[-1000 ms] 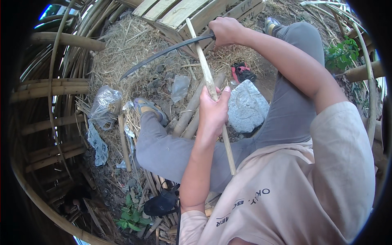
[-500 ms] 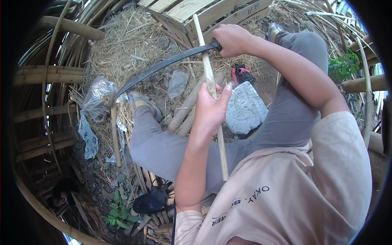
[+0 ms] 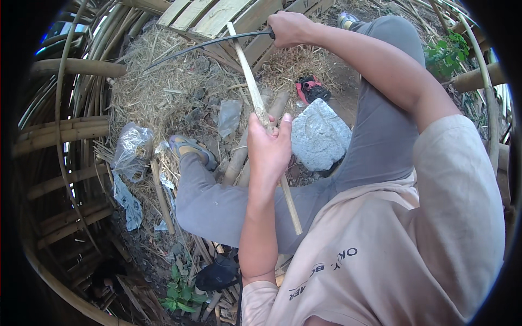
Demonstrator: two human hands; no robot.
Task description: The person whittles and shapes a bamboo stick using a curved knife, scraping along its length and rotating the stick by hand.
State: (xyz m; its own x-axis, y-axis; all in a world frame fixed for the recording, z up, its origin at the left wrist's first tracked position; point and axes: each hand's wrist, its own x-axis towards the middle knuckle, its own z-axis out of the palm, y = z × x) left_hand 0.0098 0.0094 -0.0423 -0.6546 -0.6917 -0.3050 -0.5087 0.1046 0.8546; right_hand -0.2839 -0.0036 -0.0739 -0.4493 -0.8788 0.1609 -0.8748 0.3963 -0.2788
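Observation:
My left hand (image 3: 269, 144) is closed around the middle of a pale, whittled wooden stick (image 3: 247, 73), its thumb lying along the wood. The stick slants from near my lap up to the slatted crate. My right hand (image 3: 291, 28), farther off, grips the handle of a long, curved dark machete (image 3: 209, 42). The machete's blade crosses the stick just below its far end and points out to the left. Whether the edge touches the wood, I cannot tell. A grey stone block (image 3: 321, 136) rests on the ground between my legs, right of my left hand.
A slatted wooden crate (image 3: 217, 19) stands at the far side. Dry straw (image 3: 147, 81) covers the ground, with clear plastic bags (image 3: 133, 149) and a red and black bundle (image 3: 312, 89). Bamboo poles (image 3: 65, 130) wall the left. A black shoe (image 3: 217, 274) lies nearby.
My right hand has moved the machete away from me along the stick, toward its far end. The blade now shows thinner. My left hand keeps its hold, and the whole view has shifted slightly.

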